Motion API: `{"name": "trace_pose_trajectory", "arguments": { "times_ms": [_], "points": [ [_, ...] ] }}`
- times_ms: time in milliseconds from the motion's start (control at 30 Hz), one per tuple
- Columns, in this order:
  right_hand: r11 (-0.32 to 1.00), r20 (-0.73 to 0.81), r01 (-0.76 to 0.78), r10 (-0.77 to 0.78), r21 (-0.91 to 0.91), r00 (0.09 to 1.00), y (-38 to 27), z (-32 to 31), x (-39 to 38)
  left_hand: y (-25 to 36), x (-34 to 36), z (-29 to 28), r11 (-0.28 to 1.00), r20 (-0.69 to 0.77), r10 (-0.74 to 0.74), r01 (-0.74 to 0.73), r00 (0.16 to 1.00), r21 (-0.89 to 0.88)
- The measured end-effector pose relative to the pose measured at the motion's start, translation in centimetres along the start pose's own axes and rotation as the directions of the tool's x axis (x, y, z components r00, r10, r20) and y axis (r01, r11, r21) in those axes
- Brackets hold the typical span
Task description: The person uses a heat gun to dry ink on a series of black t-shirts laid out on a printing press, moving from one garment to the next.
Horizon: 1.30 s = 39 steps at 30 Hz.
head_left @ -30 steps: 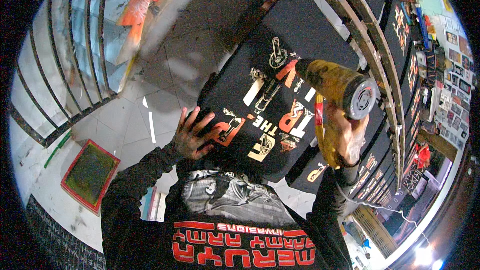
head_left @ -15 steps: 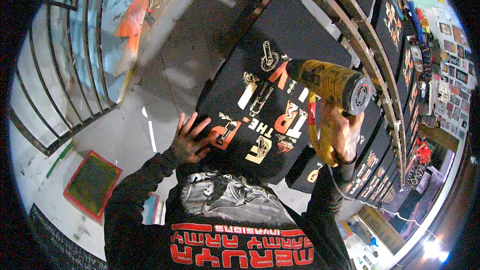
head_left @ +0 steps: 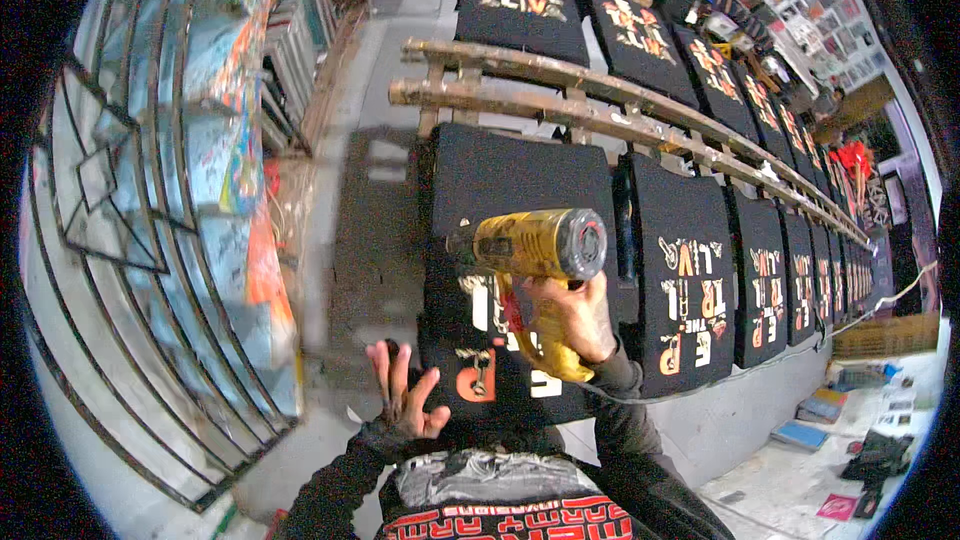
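Note:
My right hand (head_left: 583, 318) is wrapped round the handle of a worn yellow-and-black heat gun (head_left: 525, 240). The gun is held over a black T-shirt (head_left: 520, 165) laid flat on a board, its nozzle toward the left side of the shirt. White and orange printing (head_left: 478, 374) on the shirt is partly hidden by the gun and my arm. My left hand (head_left: 405, 402), empty with its fingers spread, is at the shirt's near left edge; I cannot tell if it touches the cloth. A pale cord (head_left: 700, 392) trails off to the right.
More printed black shirts (head_left: 685, 270) lie in a row to the right. Beyond a wooden rail (head_left: 600, 112) is a second row (head_left: 520, 10). Black metal bars (head_left: 180, 230) stand at the left. Papers (head_left: 815, 15) cover the far wall.
The view has swung up and right, showing more of both shirt rows. The heat gun stays in my right hand, over the same shirt. My left hand remains spread by its edge.

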State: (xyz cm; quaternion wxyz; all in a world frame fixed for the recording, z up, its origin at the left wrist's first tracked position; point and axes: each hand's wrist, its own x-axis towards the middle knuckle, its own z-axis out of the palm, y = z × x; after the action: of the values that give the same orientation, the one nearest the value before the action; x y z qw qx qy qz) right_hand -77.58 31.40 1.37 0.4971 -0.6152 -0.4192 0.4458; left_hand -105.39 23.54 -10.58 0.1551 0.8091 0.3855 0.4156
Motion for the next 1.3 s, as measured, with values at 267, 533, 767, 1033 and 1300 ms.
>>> {"name": "trace_pose_trajectory", "arguments": {
  "times_ms": [267,533,767,1033,1300],
  "points": [
    [0.997,-0.083,0.071,-0.07,0.001,0.994,-2.1,14.1,3.8,-0.2,14.7,-16.0,0.974,-0.177,0.177,-0.198,0.968,-0.108],
    [0.963,0.039,0.052,-0.064,0.266,0.997,-11.5,19.6,8.2,-4.6,22.3,-24.4,0.961,0.156,0.267,-0.251,0.951,-0.115],
    [0.977,-0.045,0.142,-0.137,0.161,0.99,-12.2,15.7,15.3,-8.5,28.5,-23.6,0.92,0.105,0.37,-0.348,0.923,-0.183],
    [0.95,-0.244,0.305,-0.279,0.073,0.929,-11.9,14.6,20.8,-7.6,40.3,-19.7,0.771,0.147,0.624,-0.573,0.768,-0.277],
    [0.928,-0.374,0.352,-0.373,-0.126,0.849,-10.2,13.9,28.8,2.8,56.1,-8.7,0.391,0.047,0.877,-0.652,0.478,-0.65]
  ]
}}
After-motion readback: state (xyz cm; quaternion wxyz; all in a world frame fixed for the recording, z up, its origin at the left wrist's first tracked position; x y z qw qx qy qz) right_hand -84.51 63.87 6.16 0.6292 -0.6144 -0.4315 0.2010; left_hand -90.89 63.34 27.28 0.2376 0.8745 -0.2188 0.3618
